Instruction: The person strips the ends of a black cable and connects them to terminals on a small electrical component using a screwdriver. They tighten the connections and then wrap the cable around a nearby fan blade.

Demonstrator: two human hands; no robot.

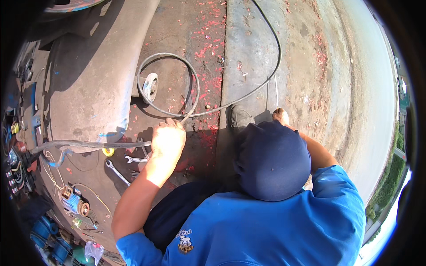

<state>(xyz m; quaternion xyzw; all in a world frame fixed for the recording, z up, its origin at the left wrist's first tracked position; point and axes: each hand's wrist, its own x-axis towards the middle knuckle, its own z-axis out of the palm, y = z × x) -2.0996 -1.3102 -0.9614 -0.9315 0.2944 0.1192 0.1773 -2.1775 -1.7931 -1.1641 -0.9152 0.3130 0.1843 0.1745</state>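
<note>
My left hand [168,139] is closed around a thick grey cable [95,144] that comes in from the left. Past the fist, the cable makes a loose loop on the ground, then curves off toward the top of the picture. Partly hidden by my knee, my right hand [281,116] pinches the near end of a thin, light-coloured rod [276,91], which points away from me. What kind of rod it is cannot be made out. Between my hands are my bent knee [271,160] in dark blue cloth and one grey shoe [242,116].
Several wrenches [118,173] lie beside my left forearm, near a yellow round piece [108,152]. A large metal panel [95,80] with a caster wheel [151,86] stands at upper left. A blue motor [73,200] and a plastic bag [94,251] sit at lower left. Red flakes dot the ground.
</note>
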